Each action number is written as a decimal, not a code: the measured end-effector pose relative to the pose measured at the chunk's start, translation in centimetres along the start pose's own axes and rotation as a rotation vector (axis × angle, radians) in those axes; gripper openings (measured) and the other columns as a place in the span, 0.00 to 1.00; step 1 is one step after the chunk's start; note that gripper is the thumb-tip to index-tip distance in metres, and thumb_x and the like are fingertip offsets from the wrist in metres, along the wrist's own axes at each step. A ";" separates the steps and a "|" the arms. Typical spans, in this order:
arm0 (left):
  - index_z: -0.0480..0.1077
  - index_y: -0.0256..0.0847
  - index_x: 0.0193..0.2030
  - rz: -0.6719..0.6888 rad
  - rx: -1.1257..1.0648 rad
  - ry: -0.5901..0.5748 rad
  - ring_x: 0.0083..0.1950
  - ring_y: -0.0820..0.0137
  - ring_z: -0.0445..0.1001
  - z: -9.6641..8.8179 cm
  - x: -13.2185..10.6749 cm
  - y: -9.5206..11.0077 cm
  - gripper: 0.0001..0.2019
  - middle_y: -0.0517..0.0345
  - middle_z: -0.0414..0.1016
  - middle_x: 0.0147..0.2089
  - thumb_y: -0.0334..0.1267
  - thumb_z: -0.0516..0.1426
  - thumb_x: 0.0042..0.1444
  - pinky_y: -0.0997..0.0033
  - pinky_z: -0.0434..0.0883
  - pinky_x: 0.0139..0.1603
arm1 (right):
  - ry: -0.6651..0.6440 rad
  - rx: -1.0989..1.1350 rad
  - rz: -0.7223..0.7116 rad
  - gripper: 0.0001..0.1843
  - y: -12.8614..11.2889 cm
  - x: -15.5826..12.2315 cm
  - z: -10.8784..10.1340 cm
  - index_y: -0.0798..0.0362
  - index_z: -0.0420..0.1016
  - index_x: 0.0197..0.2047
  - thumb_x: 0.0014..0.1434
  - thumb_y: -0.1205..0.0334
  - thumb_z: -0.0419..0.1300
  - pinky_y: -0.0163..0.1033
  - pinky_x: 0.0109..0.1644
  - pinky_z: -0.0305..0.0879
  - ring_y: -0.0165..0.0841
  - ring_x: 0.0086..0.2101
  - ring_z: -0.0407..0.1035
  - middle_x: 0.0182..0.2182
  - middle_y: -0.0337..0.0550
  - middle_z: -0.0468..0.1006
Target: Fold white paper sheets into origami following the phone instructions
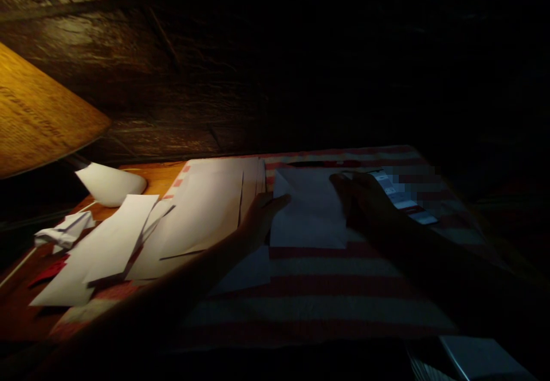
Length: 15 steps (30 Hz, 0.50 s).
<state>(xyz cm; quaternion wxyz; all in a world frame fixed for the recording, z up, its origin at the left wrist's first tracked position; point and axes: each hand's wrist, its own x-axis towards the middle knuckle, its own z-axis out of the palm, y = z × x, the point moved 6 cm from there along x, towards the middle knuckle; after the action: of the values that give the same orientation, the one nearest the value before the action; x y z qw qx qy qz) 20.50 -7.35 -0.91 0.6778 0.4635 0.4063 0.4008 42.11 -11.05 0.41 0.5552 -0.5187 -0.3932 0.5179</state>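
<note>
A white sheet of paper (307, 212) lies on a red-and-white striped cloth (318, 295) in dim light. My left hand (262, 215) rests at the sheet's left edge, fingers stretched towards it. My right hand (365, 200) lies on the sheet's right side, fingers bent down onto the paper. Whether either hand pinches the sheet is too dark to tell. A phone (404, 197) with a lit screen lies just right of my right hand.
Several more white sheets (107, 243) and a larger sheet (206, 215) are spread to the left. A folded paper shape (64, 229) and a curled paper (112, 183) lie at the far left. A lampshade (38, 117) hangs at upper left. Dark wooden floor lies behind.
</note>
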 end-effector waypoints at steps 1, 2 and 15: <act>0.80 0.36 0.29 -0.008 -0.005 -0.005 0.28 0.64 0.79 0.1 -0.1 0.0 0.14 0.54 0.81 0.27 0.44 0.72 0.41 0.68 0.74 0.32 | 0.005 0.036 -0.021 0.20 -0.3 -0.1 0.1 0.50 0.70 0.25 0.55 0.48 0.71 0.37 0.23 0.52 0.27 0.21 0.58 0.21 0.36 0.68; 0.80 0.36 0.29 -0.017 -0.009 -0.008 0.28 0.65 0.79 0.1 -0.1 -0.1 0.13 0.53 0.82 0.28 0.43 0.72 0.41 0.68 0.74 0.32 | 0.015 0.067 -0.037 0.17 -0.7 -0.1 0.2 0.50 0.71 0.25 0.55 0.50 0.71 0.37 0.23 0.53 0.28 0.21 0.59 0.22 0.36 0.69; 0.80 0.37 0.32 -0.003 -0.035 -0.065 0.28 0.62 0.79 0.1 -0.2 -0.1 0.12 0.51 0.81 0.28 0.45 0.69 0.50 0.65 0.73 0.30 | 0.081 -0.005 -0.042 0.18 -1.1 0.2 -0.6 0.51 0.77 0.25 0.60 0.49 0.66 0.38 0.25 0.56 0.30 0.22 0.62 0.21 0.39 0.71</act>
<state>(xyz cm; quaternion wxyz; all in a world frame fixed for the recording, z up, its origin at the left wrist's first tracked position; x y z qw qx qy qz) 20.50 -7.59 -0.96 0.6991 0.4638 0.3777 0.3918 42.91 -10.84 1.36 0.5800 -0.5323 -0.3825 0.4836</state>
